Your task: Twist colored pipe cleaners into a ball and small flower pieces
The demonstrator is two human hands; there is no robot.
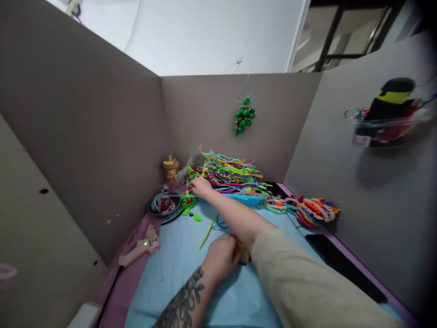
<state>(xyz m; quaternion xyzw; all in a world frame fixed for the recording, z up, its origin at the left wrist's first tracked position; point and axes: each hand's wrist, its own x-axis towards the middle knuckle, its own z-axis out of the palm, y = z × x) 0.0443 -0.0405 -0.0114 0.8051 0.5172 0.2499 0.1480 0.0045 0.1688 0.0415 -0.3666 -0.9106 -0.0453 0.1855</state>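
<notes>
My left hand (223, 255) is low over the blue cloth, its fingers closed around a small pipe-cleaner piece (245, 260). Only blue and orange-yellow bits of that piece show, since the hand and right sleeve cover the rest. Crossing above it, my right arm reaches to the left end of a heap of colourful pipe cleaners (232, 171). There my right hand (201, 187) has bent fingers among the strands; what they pinch is hidden. A light-blue tray (247, 199) holds the heap. A yellow pipe cleaner (207, 233) and a blue coil (221, 222) lie on the cloth.
A pink glue gun (139, 250) with a lit green light lies left. Behind it are a dark round dish (150, 209) and a green fuzzy figure (189, 202). Braided colourful pieces (316, 212) and a black phone-like slab (344, 266) are right. Grey panels (211, 123) enclose the table.
</notes>
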